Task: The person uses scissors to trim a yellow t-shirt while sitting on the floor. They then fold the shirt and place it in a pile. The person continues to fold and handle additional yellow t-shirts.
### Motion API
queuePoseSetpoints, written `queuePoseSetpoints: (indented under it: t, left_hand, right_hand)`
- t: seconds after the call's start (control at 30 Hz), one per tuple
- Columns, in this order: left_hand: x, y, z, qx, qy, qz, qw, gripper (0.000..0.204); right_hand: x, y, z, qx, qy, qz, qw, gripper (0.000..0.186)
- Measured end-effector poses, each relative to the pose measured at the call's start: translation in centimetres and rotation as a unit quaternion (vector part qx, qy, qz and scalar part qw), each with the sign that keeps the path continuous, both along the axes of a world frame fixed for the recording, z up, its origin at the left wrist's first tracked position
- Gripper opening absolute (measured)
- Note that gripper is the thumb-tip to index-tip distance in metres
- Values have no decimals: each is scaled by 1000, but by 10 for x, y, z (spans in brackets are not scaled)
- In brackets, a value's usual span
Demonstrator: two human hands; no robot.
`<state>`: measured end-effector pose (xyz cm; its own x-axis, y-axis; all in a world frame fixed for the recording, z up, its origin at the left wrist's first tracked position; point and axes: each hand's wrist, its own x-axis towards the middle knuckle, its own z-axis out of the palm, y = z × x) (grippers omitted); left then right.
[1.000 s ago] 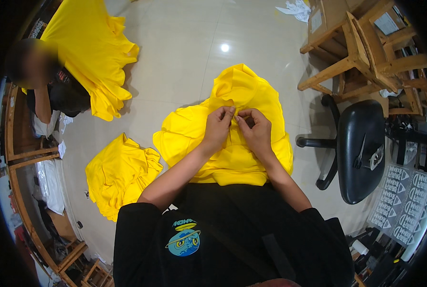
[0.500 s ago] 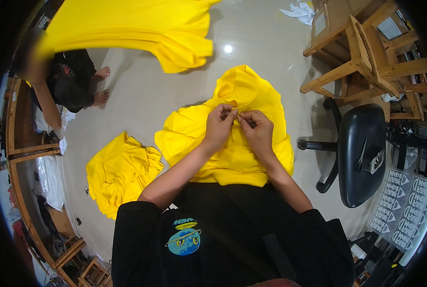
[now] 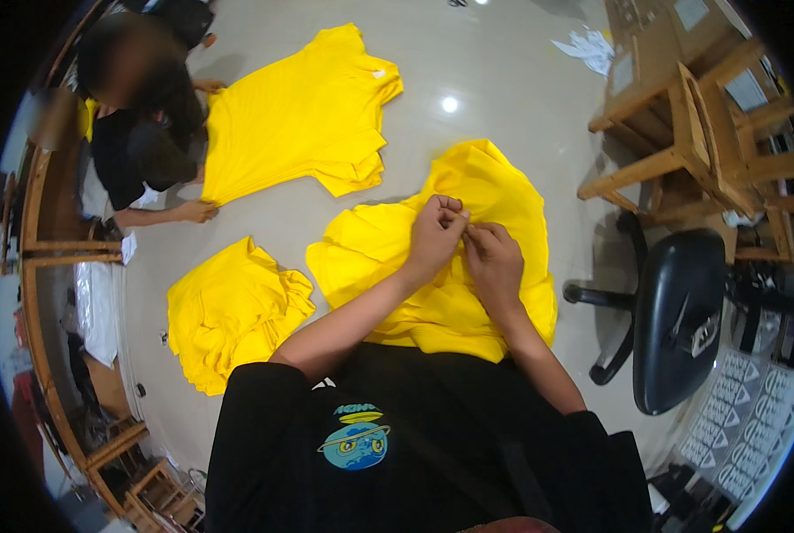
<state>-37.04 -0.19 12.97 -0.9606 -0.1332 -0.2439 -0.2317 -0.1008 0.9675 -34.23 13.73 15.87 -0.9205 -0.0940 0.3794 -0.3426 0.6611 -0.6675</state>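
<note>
While both hands meet over the yellow shirt [image 3: 432,293] on the floor, left hand [image 3: 434,235] and right hand [image 3: 494,262] pinch one fold; the shirt's length runs away from the person.

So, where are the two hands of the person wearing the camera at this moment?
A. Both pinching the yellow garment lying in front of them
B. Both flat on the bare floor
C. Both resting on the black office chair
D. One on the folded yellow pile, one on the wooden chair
A: the left hand and the right hand meet close together on the crumpled yellow garment, fingers pinching its fabric.
</note>
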Motion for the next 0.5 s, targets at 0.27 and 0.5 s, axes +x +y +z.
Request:
queuePoseSetpoints:
  t: [0.27,0.5]
  left_hand:
    - [4,3,-17,93,-12,23,995,25]
    - [14,11,-18,47,92,38,994,21]
  right_hand:
    - [0,-1,-7,-134,-91,-6,987,12]
    - [-15,4,-3,-294,-254,-27,921,19]
